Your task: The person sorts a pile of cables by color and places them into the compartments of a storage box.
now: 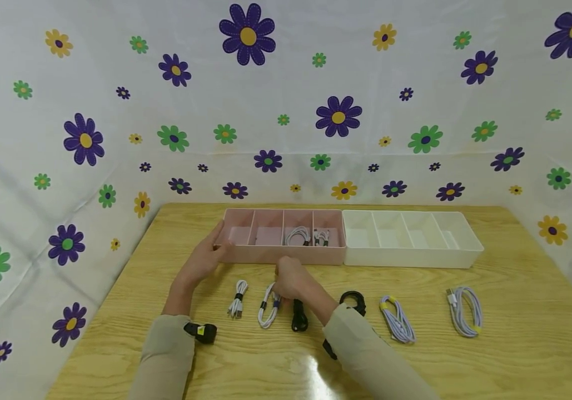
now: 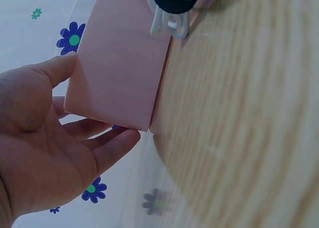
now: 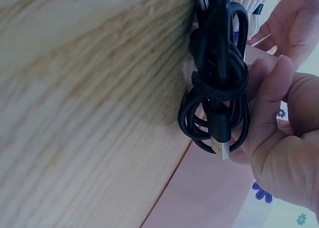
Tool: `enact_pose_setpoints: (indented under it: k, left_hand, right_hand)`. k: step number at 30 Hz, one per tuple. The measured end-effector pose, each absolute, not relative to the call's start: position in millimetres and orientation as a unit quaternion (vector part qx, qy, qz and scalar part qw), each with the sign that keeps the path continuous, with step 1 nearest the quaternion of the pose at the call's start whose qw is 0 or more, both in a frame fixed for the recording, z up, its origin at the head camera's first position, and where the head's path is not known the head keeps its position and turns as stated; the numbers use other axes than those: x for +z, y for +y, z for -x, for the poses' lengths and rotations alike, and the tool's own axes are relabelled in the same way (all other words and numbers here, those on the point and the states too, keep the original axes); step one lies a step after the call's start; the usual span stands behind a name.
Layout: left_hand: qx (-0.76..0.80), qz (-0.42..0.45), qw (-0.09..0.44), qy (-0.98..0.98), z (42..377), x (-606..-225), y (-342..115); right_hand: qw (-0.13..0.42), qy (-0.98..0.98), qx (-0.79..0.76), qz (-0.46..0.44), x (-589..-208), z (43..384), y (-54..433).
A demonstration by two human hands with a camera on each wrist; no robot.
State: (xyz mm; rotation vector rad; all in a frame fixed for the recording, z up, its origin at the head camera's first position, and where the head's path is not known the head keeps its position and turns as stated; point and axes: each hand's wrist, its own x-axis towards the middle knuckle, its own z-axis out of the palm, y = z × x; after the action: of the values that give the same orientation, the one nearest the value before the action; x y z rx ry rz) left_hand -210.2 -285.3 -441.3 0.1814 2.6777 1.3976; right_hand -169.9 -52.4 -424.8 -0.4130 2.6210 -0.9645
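Observation:
My left hand [image 1: 205, 258] grips the left end of a pink divided box [image 1: 260, 254], its thumb at the edge and its fingers around the end wall. My right hand [image 1: 293, 278] is in front of the box, fingers bent downward by a white cable [image 1: 263, 314] with a blue tie. Its fingertips are hidden, so a hold on that cable cannot be made out. Just below this hand lies a black cable [image 1: 299, 318]; in the right wrist view the black cable bundle [image 3: 219, 88] covers part of the fingers. Left of them lies a white cable [image 1: 238, 297] with a black tie.
Two of the pink box's compartments hold white cables [image 1: 298, 235]. A white divided box [image 1: 411, 256] adjoins it on the right. Another black cable [image 1: 353, 300] is partly behind my right forearm. Two pale cables with yellow ties [image 1: 398, 321] lie farther right on the wooden table [image 1: 516, 278].

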Motion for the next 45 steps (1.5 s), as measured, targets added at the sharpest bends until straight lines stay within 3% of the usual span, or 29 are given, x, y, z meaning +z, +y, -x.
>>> enact_pose_setpoints:
  k: [20,29,36,45]
  left_hand:
    - [0.467,-0.072,0.048,0.880,213.6,-446.6,-285.3]
    - [0.464,-0.072,0.050,0.882,218.5,-451.6,-277.5]
    - [0.463,-0.068,0.049,0.882,216.8,-452.2,-284.6]
    - [0.465,-0.064,0.049,0.882,215.1,-451.1,-291.2]
  right_hand:
    - [0.126,0.911,-0.336,0.203,-428.3,168.3,-49.9]
    - [0.149,0.903,-0.342,0.214,-430.2,168.9,-41.6]
    - [0.096,0.914,-0.283,0.275,-434.7,169.6,-53.0]
    - [0.131,0.894,-0.298,0.308,-430.6,169.1,-56.3]
